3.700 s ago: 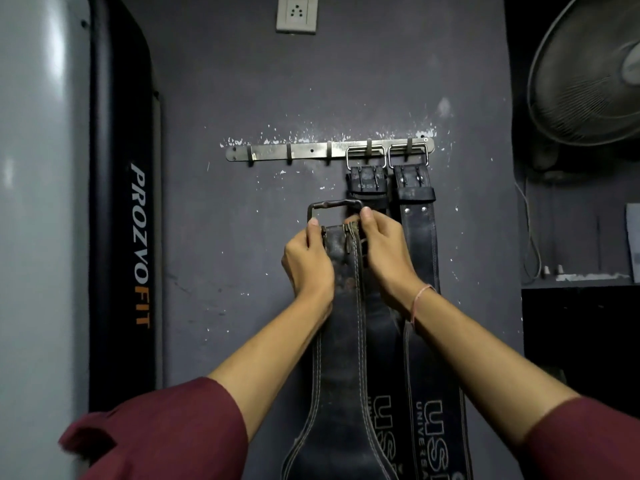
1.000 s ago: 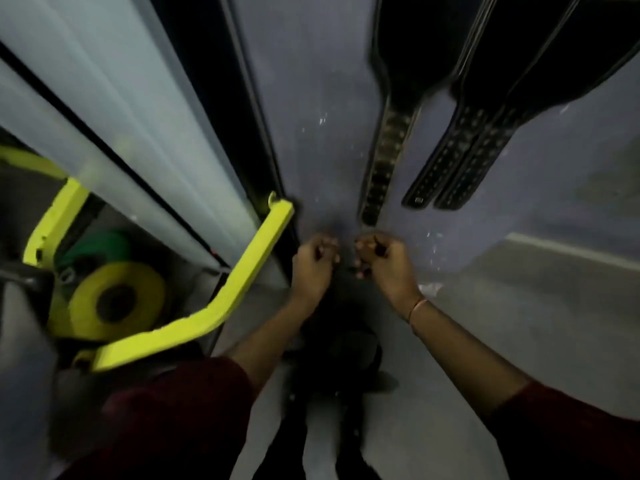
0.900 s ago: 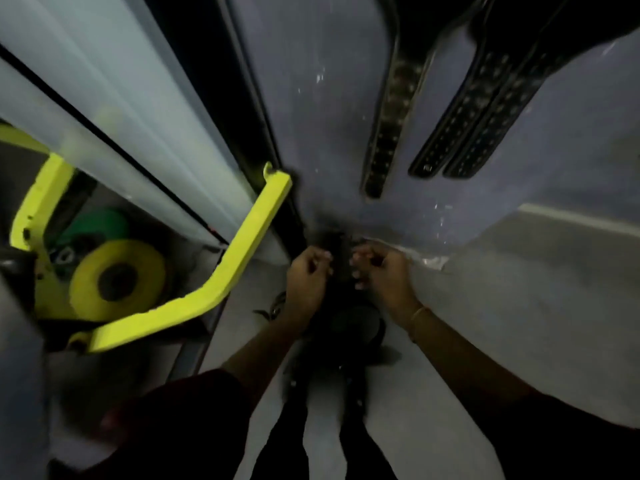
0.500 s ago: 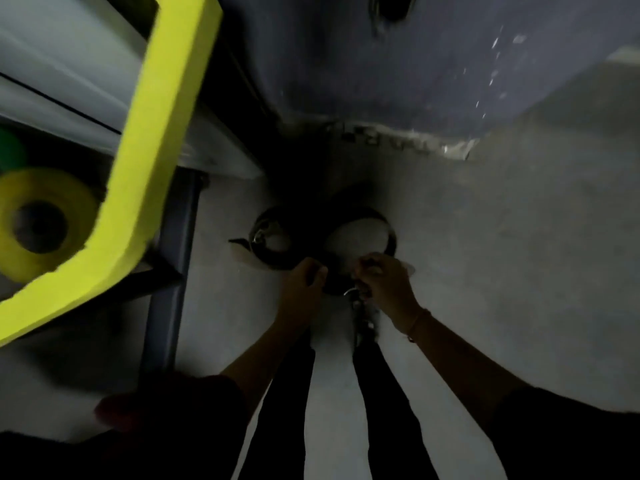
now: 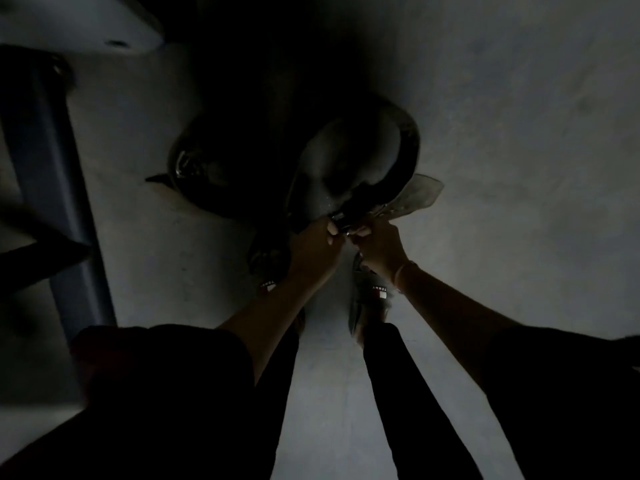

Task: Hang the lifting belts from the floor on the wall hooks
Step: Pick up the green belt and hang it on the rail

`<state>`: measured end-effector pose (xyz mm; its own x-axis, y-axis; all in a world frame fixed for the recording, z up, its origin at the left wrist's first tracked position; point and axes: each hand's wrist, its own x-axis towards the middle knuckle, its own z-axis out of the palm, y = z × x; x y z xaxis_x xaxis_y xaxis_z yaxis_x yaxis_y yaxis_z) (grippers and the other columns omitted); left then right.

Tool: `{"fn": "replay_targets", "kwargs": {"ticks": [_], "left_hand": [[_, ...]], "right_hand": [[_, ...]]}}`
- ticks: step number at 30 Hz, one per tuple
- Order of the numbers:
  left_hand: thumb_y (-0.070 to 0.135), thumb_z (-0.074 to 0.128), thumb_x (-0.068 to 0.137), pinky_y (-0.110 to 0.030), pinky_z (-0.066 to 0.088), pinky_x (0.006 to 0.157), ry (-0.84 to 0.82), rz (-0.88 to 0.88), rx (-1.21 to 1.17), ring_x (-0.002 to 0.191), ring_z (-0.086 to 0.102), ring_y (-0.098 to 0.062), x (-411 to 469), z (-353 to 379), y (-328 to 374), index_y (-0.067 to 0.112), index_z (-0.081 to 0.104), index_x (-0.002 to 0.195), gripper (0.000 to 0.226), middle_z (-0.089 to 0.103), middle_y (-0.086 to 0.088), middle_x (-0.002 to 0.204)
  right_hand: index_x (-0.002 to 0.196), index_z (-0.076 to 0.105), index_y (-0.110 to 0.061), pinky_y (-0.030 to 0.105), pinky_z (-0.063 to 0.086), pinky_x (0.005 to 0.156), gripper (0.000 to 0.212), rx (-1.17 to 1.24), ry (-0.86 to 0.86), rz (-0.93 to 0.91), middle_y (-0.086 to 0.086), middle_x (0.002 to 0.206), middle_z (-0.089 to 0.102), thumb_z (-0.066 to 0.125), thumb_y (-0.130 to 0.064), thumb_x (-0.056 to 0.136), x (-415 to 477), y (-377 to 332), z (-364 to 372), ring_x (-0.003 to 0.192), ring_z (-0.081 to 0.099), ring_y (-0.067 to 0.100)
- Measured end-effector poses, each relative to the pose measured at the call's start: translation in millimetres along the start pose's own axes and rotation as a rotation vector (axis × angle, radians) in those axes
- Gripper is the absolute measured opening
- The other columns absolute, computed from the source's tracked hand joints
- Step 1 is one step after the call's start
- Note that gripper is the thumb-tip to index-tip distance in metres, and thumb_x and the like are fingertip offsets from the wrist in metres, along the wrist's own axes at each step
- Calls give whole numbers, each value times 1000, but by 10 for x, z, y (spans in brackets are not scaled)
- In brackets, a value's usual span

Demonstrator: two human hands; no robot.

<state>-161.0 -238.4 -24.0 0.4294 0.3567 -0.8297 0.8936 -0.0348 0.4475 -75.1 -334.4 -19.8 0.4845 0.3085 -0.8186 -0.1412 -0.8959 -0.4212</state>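
floor [image 5: 519,133]: grey, faintly mottled, darkest under the shadow at the top
nearer belt [image 5: 349,161]: black outside, dull grey inner face, pale worn grey at the tip
coiled belt [image 5: 201,168]: black, one faint glint
slides [image 5: 372,292]: black, small white lettering over a red-and-white mark
trousers [image 5: 408,393]: black
wristband [image 5: 401,275]: pale pink
post [image 5: 62,216]: dark blue-grey

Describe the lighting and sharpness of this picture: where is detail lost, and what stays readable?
Head view: underexposed overall. A heavy shadow at top centre swallows much of the coiled belt. The grey floor at right is brightest. The left hand and right hand, gripping the belt's end, look dim and soft-edged. Wide-angle stretch splays the legs.
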Motion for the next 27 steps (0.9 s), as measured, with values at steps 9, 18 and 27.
{"fn": "replay_targets", "kwargs": {"ticks": [9, 18, 27], "left_hand": [[32, 73, 85, -47, 40, 104, 7, 58, 242, 127, 42, -35, 648, 700, -278, 10, 50, 134, 58, 47, -17, 136], [17, 50, 100, -48, 45, 99, 104, 82, 321, 122, 51, -41, 831, 896, -577, 10, 51, 137, 37, 55, -19, 133], [45, 52, 83, -42, 49, 90, 438, 40, -207, 98, 62, -35, 400, 417, 41, 8, 63, 105, 44, 67, -16, 102]], "right_hand": [[117, 68, -11, 40, 36, 109, 31, -776, -100, -466, 11, 123, 64, 59, -4, 88, 969, 444, 5, 124, 51, 32], [131, 61, -13, 50, 40, 105, 37, -929, -103, -555, 14, 130, 63, 55, -10, 95, 1215, 772, 12, 124, 52, 39], [118, 65, -5, 50, 49, 95, 24, -318, 69, -425, 17, 114, 68, 55, -8, 97, 511, 359, -341, 109, 63, 33]]}}
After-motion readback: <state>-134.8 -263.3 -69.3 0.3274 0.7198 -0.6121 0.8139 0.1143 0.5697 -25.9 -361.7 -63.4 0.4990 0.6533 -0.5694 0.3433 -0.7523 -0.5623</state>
